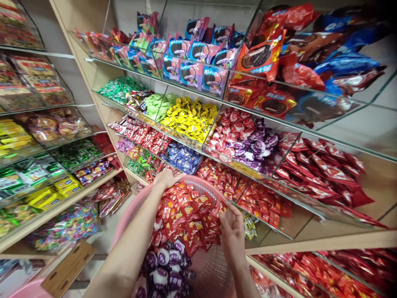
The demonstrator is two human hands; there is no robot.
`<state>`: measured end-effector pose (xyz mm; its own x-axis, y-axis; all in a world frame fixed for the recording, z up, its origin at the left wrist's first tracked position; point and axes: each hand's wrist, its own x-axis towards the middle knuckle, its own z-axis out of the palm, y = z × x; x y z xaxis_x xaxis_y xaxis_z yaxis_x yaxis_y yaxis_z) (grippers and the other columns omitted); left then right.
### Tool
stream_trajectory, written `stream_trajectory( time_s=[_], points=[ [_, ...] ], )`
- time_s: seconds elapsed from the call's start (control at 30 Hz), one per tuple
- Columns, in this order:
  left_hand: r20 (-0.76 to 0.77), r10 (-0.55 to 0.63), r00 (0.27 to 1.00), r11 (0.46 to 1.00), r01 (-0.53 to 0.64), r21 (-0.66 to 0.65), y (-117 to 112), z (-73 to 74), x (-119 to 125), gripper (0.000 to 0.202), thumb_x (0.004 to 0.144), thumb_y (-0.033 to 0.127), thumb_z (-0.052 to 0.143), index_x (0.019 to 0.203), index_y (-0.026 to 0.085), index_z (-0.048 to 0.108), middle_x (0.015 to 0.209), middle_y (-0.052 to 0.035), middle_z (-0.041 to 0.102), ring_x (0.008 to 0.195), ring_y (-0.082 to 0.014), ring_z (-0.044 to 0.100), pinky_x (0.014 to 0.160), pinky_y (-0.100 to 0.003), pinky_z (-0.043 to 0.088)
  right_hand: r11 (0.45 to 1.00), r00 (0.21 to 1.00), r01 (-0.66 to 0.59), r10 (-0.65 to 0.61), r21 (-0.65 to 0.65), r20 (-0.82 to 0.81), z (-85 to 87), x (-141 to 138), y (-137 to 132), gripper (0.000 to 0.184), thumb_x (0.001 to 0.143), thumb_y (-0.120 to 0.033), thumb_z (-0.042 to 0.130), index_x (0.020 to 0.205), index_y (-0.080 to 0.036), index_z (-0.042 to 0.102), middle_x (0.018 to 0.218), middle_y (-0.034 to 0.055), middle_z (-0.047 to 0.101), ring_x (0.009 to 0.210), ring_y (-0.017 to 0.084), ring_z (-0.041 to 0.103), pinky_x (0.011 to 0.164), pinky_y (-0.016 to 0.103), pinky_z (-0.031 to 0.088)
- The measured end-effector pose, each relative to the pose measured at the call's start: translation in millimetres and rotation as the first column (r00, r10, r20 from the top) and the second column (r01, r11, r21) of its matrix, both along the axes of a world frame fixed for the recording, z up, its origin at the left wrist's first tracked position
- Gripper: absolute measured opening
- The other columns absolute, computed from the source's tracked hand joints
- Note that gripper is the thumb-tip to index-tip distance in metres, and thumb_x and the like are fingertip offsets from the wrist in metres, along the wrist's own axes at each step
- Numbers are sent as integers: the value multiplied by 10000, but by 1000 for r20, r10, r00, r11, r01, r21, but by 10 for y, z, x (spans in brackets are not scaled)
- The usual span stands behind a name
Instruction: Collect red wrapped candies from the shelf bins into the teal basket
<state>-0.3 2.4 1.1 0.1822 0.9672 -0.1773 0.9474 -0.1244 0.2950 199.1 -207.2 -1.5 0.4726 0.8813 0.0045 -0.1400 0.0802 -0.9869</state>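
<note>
A pink plastic basket (141,203) full of wrapped candies is in front of me, up against the lower shelves. My left hand (166,180) is closed over its far rim. Inside the basket, red candy packets with orange fruit prints (192,215) lie in a heap at the far side, and purple-and-white wrapped candies (169,265) are nearer to me. My right hand (233,227) is at the basket's right side, fingers curled against a red candy packet (218,208) at the edge of the heap. Part of its grip is hidden.
Glass-fronted shelves rise ahead, with yellow candies (190,120), blue packets (182,157) and similar red packets (260,200) in compartments. Large cookie packs (262,58) stand above. A glass shelf edge (279,186) runs close to my right hand. More shelves (40,145) stand left.
</note>
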Motion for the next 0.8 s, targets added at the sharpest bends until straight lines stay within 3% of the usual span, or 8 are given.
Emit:
stream_trajectory(
  time_s=[0.1,0.2,0.3,0.47,0.6,0.8],
  points=[
    [7,1,1000,1000,-1,1,-6,3,-4,895,678,838,160,931,154,679,1050,-190,663,969,-351,617,804,-421,468,1000,994,19,-18,4,-111,-35,-3,36,607,698,-325,714,1235,-318,430,1355,27,449,1198,182,457,950,343,428],
    [2,22,1000,1000,-22,-6,-9,5,-5,899,673,841,168,925,142,674,1042,-187,667,956,-351,623,788,-412,477,996,962,-44,21,-79,-273,-62,41,44,491,682,-354,723,1137,-271,560,1171,32,588,1011,178,575,827,307,501],
    [-4,44,999,999,-44,-5,-7,0,-2,905,667,845,188,948,128,665,1040,-191,668,959,-347,624,791,-399,480,983,941,-151,111,-103,-320,-32,124,22,375,686,-365,725,1032,-257,632,1057,20,635,882,163,606,750,288,515],
    [-6,28,1000,1000,-28,-5,10,-29,-4,906,667,846,184,954,134,667,1063,-191,661,986,-352,611,814,-413,472,929,947,-318,320,-188,-19,61,277,19,365,675,-403,727,1000,-243,678,1040,40,662,969,204,587,849,323,466],
    [-20,24,1000,1000,-24,-6,25,-58,-6,888,673,839,185,964,154,669,1063,-176,664,981,-337,616,819,-397,468,861,841,-446,497,-245,214,17,404,124,299,689,-413,694,939,-249,703,1028,35,675,1020,237,573,952,400,393],
    [-17,34,999,999,-34,-1,22,-56,-5,895,671,841,190,956,142,671,1071,-190,659,991,-345,612,812,-389,471,847,781,-465,529,-257,331,-72,485,371,381,725,-316,626,1101,-256,631,1123,29,639,1093,229,539,985,410,356]
  ],
)
